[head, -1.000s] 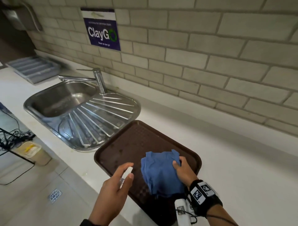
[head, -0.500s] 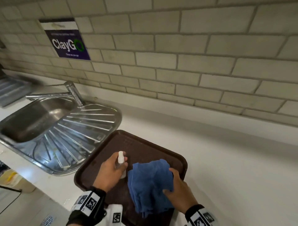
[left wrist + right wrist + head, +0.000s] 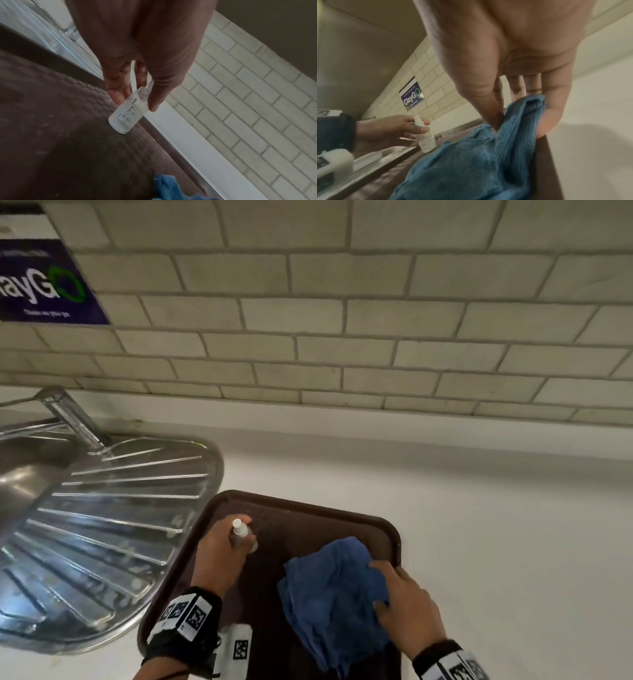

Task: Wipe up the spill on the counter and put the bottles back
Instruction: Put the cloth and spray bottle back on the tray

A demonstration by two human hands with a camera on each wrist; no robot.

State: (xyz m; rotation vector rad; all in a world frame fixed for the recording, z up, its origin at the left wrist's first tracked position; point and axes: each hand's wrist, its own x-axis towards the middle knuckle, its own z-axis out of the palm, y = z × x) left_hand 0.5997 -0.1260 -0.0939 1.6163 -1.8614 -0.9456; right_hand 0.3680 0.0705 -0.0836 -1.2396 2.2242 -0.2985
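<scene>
A small clear spray bottle [image 3: 244, 537] with a white top stands tilted, its base on the far left part of the brown tray [image 3: 308, 518]. My left hand [image 3: 222, 553] pinches the bottle [image 3: 127, 115] near its neck between thumb and fingers. A crumpled blue cloth [image 3: 329, 594] lies on the tray's right half. My right hand [image 3: 404, 607] pinches a fold of the cloth [image 3: 505, 129] between thumb and fingers at the tray's right rim. The bottle [image 3: 425, 136] and left hand [image 3: 390, 131] also show in the right wrist view.
A steel sink with ribbed drainboard [image 3: 113, 518] and a tap [image 3: 73, 419] lies left of the tray. White counter [image 3: 496, 525] stretches right and behind. A tiled wall [image 3: 342, 320] with a purple sign [image 3: 44, 289] backs the counter.
My left hand has carried the bottle from the tray's near edge to its far left part and lowered its base onto the tray. The right hand slid the cloth rightward. My head turned right.
</scene>
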